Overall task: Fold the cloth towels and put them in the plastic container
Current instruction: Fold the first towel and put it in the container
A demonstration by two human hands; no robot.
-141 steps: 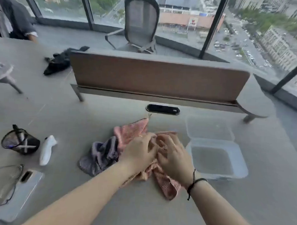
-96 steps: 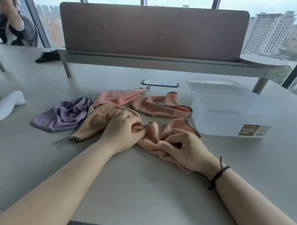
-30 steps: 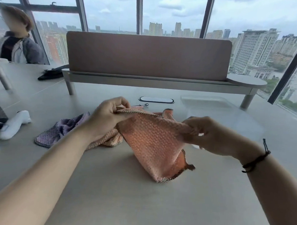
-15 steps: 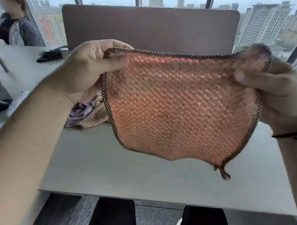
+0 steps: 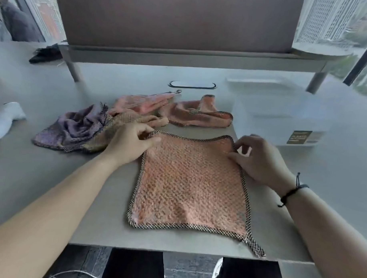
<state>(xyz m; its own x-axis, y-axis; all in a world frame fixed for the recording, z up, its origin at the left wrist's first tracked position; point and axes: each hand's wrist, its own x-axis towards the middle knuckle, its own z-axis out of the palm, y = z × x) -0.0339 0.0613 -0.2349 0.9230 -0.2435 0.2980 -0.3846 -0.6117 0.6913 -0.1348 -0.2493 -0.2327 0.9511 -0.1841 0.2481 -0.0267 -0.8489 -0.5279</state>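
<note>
An orange waffle-weave towel with a checkered border lies flat near the table's front edge. My left hand pinches its far left corner, and my right hand pinches its far right corner. Behind it lie crumpled towels: a purple one, a tan one, a pink one and another orange one. The clear plastic container stands open at the right, past my right hand, with nothing visible inside.
A brown divider panel on metal legs crosses the back of the table, with a cable slot in front of it. A white object lies far left and a black item at back left. Another person sits at upper left.
I picked the orange towel out of the pile, held it up spread between both hands, and have now laid it flat on the table, still holding its far corners.
</note>
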